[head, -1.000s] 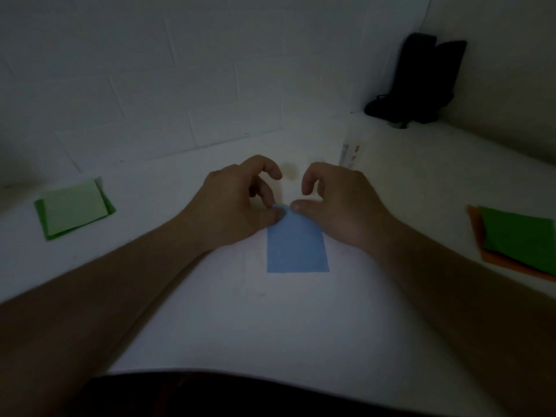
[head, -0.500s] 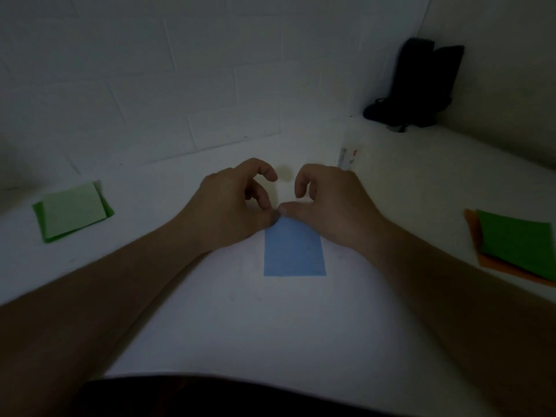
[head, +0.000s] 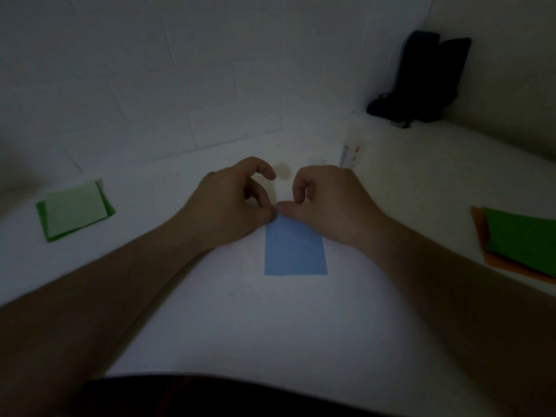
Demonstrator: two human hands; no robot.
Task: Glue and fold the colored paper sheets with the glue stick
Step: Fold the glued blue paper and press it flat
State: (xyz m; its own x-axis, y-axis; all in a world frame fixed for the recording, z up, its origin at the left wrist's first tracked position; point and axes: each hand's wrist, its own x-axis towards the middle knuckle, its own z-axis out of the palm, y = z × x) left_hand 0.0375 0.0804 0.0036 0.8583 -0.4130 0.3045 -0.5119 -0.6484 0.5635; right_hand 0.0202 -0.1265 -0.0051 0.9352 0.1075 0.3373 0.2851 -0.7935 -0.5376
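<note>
Here both hands, left [head: 228, 206] and right [head: 328, 203], pinch blue paper [head: 295, 251] far edge (thumbs touching).

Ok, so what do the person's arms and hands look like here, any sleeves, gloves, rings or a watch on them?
Both forearms are bare right to the bottom edge of the head view, with no sleeve showing. The left hand and the right hand wear no gloves, and no ring, watch or band shows on the fingers or wrists. The light is dim, so fine marks cannot be made out.
</note>
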